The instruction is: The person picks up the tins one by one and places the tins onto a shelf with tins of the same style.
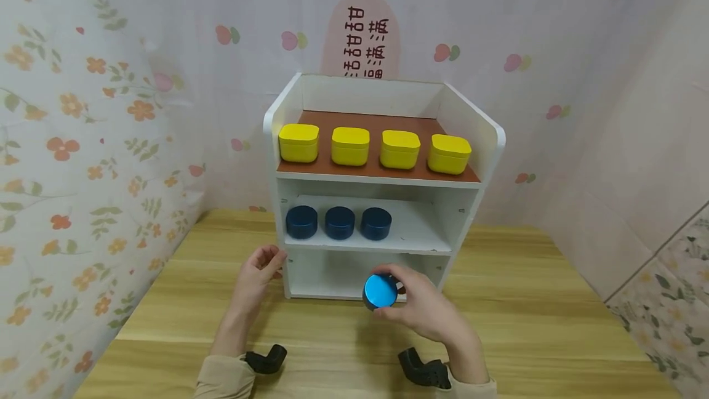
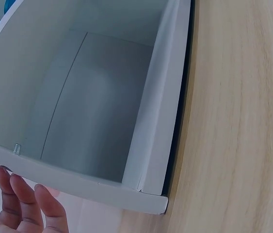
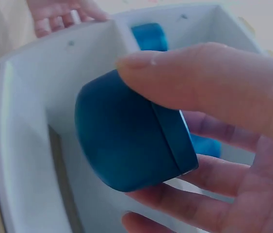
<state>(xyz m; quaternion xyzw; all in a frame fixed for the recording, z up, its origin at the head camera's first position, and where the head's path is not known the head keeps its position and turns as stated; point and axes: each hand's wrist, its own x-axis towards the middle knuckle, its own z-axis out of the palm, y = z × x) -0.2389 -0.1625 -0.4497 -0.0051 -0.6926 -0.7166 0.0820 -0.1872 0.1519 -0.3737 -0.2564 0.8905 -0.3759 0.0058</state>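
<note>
My right hand [image 1: 423, 306] grips a round blue tin [image 1: 380, 292] between thumb and fingers, in front of the shelf's lowest compartment. In the right wrist view the tin [image 3: 131, 133] is tilted, and a seam runs round it near the lid. Fingertips of my left hand [image 1: 260, 273] touch the left side panel of the white shelf [image 1: 362, 250] near the lower compartment. The left wrist view shows the fingers [image 2: 27, 199] loosely bent at the panel's outer edge. Three dark blue tins [image 1: 340, 223] stand in a row on the middle shelf, toward its left.
Several yellow lidded boxes [image 1: 350, 146] line the front of the brown top shelf [image 1: 365, 120]. The shelf unit stands on a wooden table [image 1: 166, 325] before a patterned curtain [image 1: 221, 97]. Black wrist mounts [image 1: 423, 369] stick out from both forearms.
</note>
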